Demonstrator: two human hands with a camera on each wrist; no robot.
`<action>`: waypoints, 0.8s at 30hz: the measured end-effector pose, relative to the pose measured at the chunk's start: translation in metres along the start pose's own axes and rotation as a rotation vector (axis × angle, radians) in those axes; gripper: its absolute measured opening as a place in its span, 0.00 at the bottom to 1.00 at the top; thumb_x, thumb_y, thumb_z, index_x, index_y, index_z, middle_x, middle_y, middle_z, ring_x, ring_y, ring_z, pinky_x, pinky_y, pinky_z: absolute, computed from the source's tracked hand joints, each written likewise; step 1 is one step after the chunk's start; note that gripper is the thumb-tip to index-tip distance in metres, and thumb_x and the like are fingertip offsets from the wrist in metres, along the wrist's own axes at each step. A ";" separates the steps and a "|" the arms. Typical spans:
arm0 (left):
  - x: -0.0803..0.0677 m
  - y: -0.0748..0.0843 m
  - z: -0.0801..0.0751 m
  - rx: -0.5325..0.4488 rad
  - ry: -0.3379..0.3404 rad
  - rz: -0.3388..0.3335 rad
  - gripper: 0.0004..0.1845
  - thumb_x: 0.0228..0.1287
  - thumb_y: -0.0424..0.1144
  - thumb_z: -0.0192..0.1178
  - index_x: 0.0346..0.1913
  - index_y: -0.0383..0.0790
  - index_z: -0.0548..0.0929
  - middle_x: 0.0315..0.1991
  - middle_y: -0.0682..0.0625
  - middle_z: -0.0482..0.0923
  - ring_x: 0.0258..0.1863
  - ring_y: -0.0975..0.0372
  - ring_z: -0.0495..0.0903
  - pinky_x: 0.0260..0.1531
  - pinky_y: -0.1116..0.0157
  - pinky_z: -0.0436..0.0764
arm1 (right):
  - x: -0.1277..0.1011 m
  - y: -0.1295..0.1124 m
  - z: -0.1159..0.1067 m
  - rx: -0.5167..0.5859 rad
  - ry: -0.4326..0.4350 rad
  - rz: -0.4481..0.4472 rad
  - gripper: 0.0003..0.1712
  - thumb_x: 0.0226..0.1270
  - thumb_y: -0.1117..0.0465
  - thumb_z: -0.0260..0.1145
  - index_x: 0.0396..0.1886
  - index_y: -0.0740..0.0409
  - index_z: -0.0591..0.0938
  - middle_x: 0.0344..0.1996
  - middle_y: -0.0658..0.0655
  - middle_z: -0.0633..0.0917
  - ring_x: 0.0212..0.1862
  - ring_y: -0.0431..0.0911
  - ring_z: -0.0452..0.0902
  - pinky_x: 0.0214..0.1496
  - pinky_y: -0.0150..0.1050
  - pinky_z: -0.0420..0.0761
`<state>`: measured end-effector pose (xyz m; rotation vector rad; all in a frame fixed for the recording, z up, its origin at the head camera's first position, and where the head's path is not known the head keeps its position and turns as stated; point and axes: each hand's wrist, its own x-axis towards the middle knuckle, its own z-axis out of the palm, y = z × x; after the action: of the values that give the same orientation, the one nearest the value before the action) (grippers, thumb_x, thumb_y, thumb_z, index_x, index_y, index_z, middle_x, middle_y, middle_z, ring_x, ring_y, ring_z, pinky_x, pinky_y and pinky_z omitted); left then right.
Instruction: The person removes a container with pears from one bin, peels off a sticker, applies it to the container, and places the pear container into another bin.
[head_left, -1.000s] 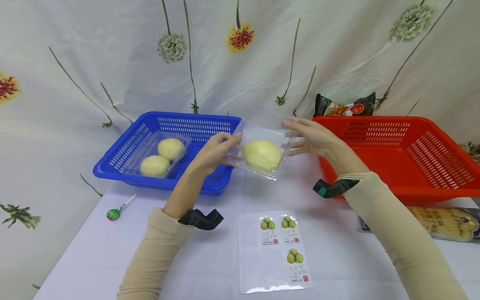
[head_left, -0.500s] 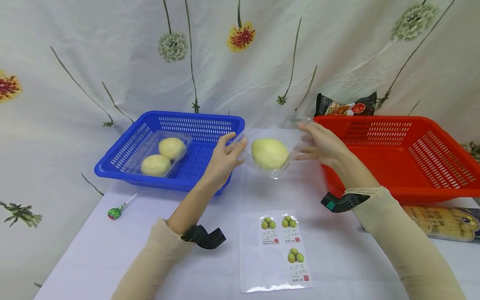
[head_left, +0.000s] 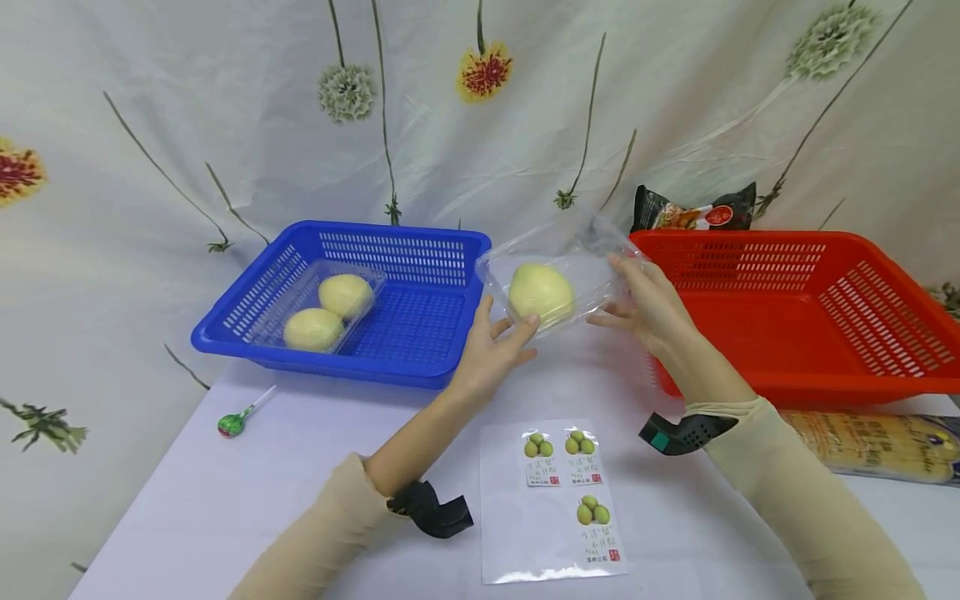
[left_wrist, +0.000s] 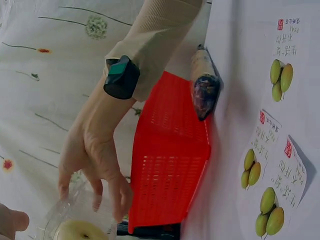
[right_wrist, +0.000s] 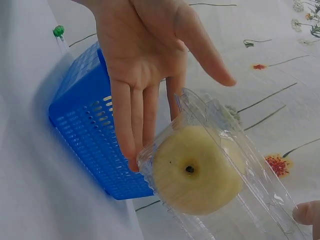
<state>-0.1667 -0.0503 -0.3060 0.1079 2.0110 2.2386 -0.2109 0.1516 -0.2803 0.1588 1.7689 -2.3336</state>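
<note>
A clear plastic box (head_left: 581, 271) with one pale yellow pear (head_left: 540, 292) in it is held tilted above the table, between the two baskets. My right hand (head_left: 652, 308) holds the box at its right end, thumb on the upper edge and fingers beneath. At the lower left corner, my left hand (head_left: 487, 354) has its thumb and fingers spread. In the right wrist view that hand (right_wrist: 142, 65) shows its palm, with straight fingers reaching the near end of the box (right_wrist: 200, 107). The pear (right_wrist: 192, 172) shows its dark blossom end there.
A blue basket (head_left: 341, 371) at left bears a clear box (head_left: 262, 321) with two pears. The red basket (head_left: 780, 333) stands at right, a black snack packet (head_left: 697, 208) behind it and a long yellow packet (head_left: 877, 446) before it. A pear-sticker sheet (head_left: 517, 533) and lollipop (head_left: 231, 425) lie in front.
My left hand has moved right and down, from the box's left side to its lower left corner. The box has turned and risen slightly, still in my right hand.
</note>
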 end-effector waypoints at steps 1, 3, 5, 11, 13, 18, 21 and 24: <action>0.001 -0.001 0.002 -0.011 0.013 0.015 0.42 0.67 0.36 0.55 0.75 0.45 0.40 0.68 0.31 0.52 0.62 0.43 0.67 0.50 0.54 0.78 | -0.001 0.001 0.000 0.012 -0.005 -0.002 0.30 0.71 0.50 0.52 0.68 0.54 0.58 0.56 0.52 0.65 0.48 0.54 0.69 0.43 0.45 0.82; 0.002 -0.004 0.004 -0.022 0.054 0.026 0.40 0.68 0.36 0.54 0.74 0.44 0.41 0.67 0.30 0.53 0.61 0.42 0.67 0.50 0.54 0.78 | -0.004 0.004 0.000 0.028 -0.017 -0.001 0.29 0.72 0.51 0.52 0.67 0.54 0.58 0.54 0.51 0.66 0.48 0.55 0.68 0.45 0.46 0.81; 0.004 -0.005 0.005 -0.025 0.098 0.025 0.39 0.68 0.36 0.54 0.74 0.44 0.43 0.66 0.30 0.54 0.60 0.42 0.69 0.50 0.53 0.78 | -0.007 0.006 0.000 0.033 -0.019 0.009 0.29 0.71 0.51 0.53 0.67 0.54 0.57 0.54 0.51 0.66 0.52 0.57 0.68 0.47 0.48 0.80; 0.009 -0.009 0.004 0.048 0.178 0.050 0.37 0.68 0.38 0.54 0.73 0.41 0.47 0.64 0.30 0.60 0.55 0.43 0.73 0.49 0.52 0.79 | -0.017 0.012 0.002 -0.155 0.046 0.001 0.39 0.69 0.49 0.55 0.70 0.57 0.48 0.62 0.59 0.63 0.63 0.61 0.65 0.57 0.50 0.73; 0.010 -0.009 0.003 0.084 0.193 0.055 0.37 0.67 0.39 0.54 0.74 0.42 0.48 0.63 0.31 0.62 0.55 0.44 0.73 0.50 0.52 0.78 | -0.019 0.015 0.003 -0.248 0.073 -0.010 0.43 0.69 0.48 0.56 0.72 0.58 0.44 0.66 0.62 0.59 0.65 0.61 0.63 0.59 0.50 0.72; 0.011 -0.009 0.001 0.146 0.190 0.049 0.41 0.63 0.39 0.57 0.74 0.43 0.46 0.64 0.30 0.60 0.59 0.43 0.68 0.56 0.50 0.72 | -0.025 0.025 0.005 -0.381 0.116 -0.065 0.45 0.70 0.51 0.54 0.74 0.61 0.40 0.71 0.66 0.52 0.67 0.59 0.61 0.63 0.48 0.69; 0.014 -0.011 0.000 0.178 0.185 0.060 0.44 0.62 0.39 0.58 0.74 0.40 0.43 0.70 0.33 0.51 0.67 0.44 0.58 0.64 0.50 0.63 | -0.028 0.034 0.008 -0.384 0.134 -0.076 0.45 0.71 0.52 0.52 0.74 0.60 0.37 0.72 0.65 0.48 0.68 0.57 0.60 0.63 0.46 0.69; 0.016 -0.014 0.001 0.197 0.191 0.088 0.45 0.62 0.38 0.58 0.74 0.36 0.41 0.74 0.38 0.42 0.72 0.47 0.46 0.69 0.52 0.51 | -0.031 0.043 0.012 -0.339 0.145 -0.082 0.45 0.72 0.54 0.51 0.74 0.59 0.34 0.73 0.64 0.45 0.69 0.56 0.58 0.64 0.46 0.68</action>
<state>-0.1822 -0.0459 -0.3204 0.0014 2.3680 2.1686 -0.1704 0.1323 -0.3114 0.2086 2.2487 -2.0785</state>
